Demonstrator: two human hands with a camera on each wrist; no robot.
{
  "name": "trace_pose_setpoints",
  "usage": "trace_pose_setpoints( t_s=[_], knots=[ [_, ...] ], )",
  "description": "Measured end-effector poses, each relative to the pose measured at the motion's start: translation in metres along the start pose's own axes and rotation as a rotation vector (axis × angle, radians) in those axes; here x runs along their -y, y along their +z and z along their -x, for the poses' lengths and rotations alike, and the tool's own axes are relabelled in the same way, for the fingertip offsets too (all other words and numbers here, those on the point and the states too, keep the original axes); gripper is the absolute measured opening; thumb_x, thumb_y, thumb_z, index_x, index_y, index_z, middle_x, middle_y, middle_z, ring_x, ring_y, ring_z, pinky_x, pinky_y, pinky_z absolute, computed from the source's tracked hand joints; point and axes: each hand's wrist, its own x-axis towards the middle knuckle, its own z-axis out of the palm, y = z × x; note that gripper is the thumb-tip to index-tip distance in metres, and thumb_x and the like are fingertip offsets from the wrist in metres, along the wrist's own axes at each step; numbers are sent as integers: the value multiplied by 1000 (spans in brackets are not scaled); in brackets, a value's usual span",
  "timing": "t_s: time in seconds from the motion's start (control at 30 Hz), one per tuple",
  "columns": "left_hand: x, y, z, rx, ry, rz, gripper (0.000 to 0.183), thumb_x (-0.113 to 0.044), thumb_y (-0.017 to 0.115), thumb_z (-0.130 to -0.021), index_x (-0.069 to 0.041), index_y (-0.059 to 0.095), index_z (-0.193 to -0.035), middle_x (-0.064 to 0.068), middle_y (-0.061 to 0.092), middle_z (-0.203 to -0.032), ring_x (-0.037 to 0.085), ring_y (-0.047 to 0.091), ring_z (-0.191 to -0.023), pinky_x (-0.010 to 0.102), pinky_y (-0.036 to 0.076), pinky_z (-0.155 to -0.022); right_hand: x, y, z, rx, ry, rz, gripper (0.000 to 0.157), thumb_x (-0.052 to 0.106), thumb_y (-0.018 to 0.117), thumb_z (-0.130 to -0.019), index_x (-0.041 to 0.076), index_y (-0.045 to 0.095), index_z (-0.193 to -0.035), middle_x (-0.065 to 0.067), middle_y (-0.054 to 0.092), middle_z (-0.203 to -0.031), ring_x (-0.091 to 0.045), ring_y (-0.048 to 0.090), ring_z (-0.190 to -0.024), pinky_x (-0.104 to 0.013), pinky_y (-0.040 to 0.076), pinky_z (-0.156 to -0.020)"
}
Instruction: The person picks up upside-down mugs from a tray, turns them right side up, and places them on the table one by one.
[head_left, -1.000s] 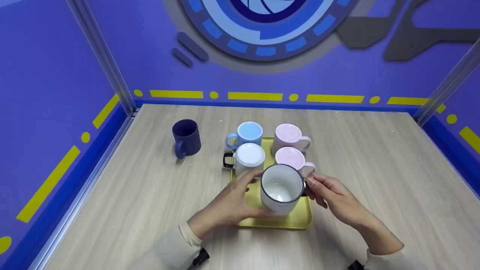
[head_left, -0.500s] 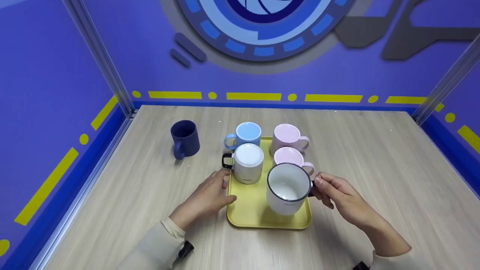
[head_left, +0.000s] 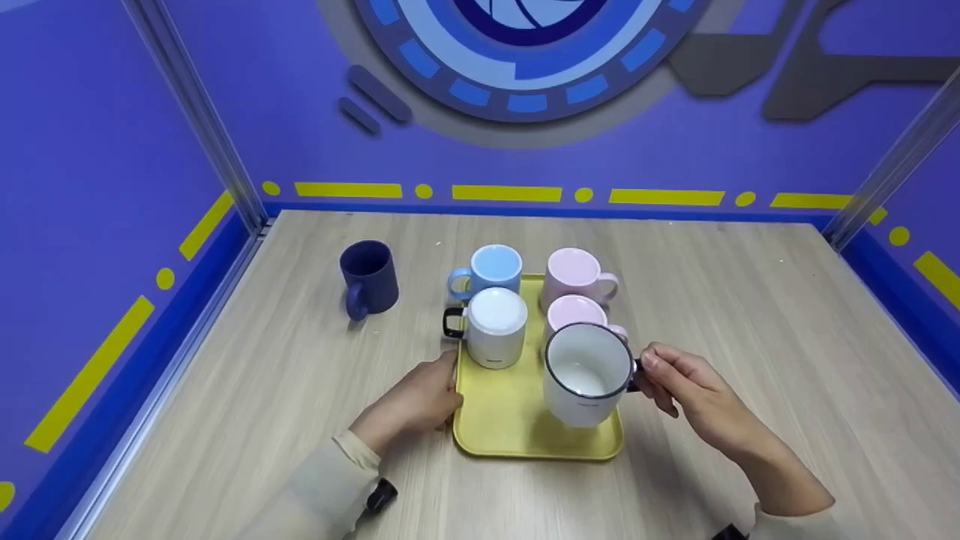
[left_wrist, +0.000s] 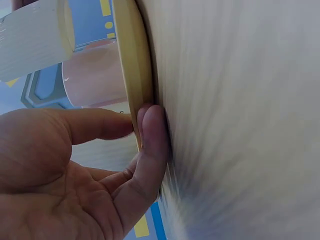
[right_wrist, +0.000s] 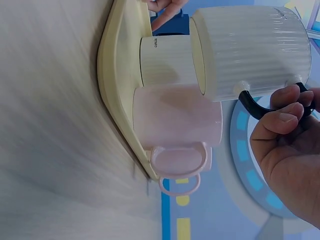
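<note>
Right hand holds black-rimmed mug over yellow tray, near right; left hand touches tray's left edge.

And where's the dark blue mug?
In the head view, the dark blue mug stands on the table, left of the light blue mug and yellow tray.

— How many of each do you count?
— Two white mugs, two pink mugs, one light blue mug, one dark blue mug.
— That makes six, then. And the rest?
— One yellow tray, one table, one left hand, one right hand.
</note>
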Motion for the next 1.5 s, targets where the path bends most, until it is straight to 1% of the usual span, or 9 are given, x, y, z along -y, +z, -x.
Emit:
trace_pose_setpoints(
  t_s=[0.1, 0.27, 0.43, 0.53, 0.6, 0.7, 1.0, 1.27, 1.5],
  knots=[
    [0, 1, -1, 2, 0, 23, 67, 5, 54, -86, 5, 38, -151, 18, 69, -97, 17, 64, -60, 30, 54, -49, 0, -1, 0, -13, -4, 6, 32, 6, 35, -112, -5, 47, -85, -17, 38, -68, -33, 33, -59, -40, 37, -62],
    [2, 1, -3, 40, -24, 116, 73, 6, 52, -86, 4, 31, -156, 8, 65, -77, 15, 63, -52, 27, 54, -45, 0, -1, 0, -21, -9, -7, 31, 5, 35, -112, -6, 47, -86, -16, 37, -67, -33, 33, -59, -30, 45, -71],
    [4, 1, -2, 55, -30, 147, 75, 6, 52, -86, 4, 28, -158, 3, 59, -71, 14, 61, -51, 24, 50, -44, 3, -3, 0, -45, 9, -8, 31, 7, 36, -112, -7, 48, -87, -15, 38, -68, -33, 34, -60, -24, 49, -80],
    [5, 1, -2, 56, -37, 152, 76, 6, 52, -86, 4, 28, -158, 3, 59, -72, 14, 60, -51, 24, 49, -44, 6, -5, 1, -67, 10, -2, 31, 7, 35, -112, -7, 49, -88, -13, 41, -71, -32, 33, -59, -27, 46, -71],
    [6, 2, -3, 57, -37, 160, 75, 6, 52, -86, 4, 28, -158, 4, 59, -73, 14, 60, -51, 24, 49, -43, 8, -7, 1, -100, 25, -5, 31, 8, 36, -112, -7, 49, -89, -11, 44, -73, -32, 31, -59, -32, 39, -60],
    [6, 2, -3, 59, -40, 166, 74, 6, 52, -86, 3, 29, -157, 4, 59, -73, 14, 59, -51, 23, 48, -43, 12, -8, 2, -154, 55, -18, 32, 10, 37, -113, -8, 49, -90, -6, 46, -76, -32, 30, -61, -39, 29, -55],
    [6, 2, -2, 56, -34, 157, 72, 5, 52, -88, 6, 28, -156, 3, 61, -72, 14, 60, -51, 24, 50, -45, 22, -19, 5, -281, 62, -63, 31, 9, 37, -112, -13, 48, -92, -7, 48, -78, -28, 33, -66, -42, 23, -55],
    [8, 3, -2, 52, -43, 148, 72, 5, 53, -89, 6, 27, -157, 3, 60, -73, 15, 61, -52, 25, 51, -46, 29, -35, 5, -385, 3, -112, 33, 12, 38, -113, -7, 42, -85, -6, 48, -76, -27, 28, -65, -39, 17, -54],
    [6, 2, -3, 52, -44, 126, 73, 3, 54, -90, 6, 27, -157, 4, 59, -74, 15, 62, -52, 25, 51, -46, 28, -45, 3, -530, 30, -102, 34, 22, 45, -112, -4, 49, -90, -2, 53, -79, -18, 37, -64, -40, 18, -61]
  ],
)
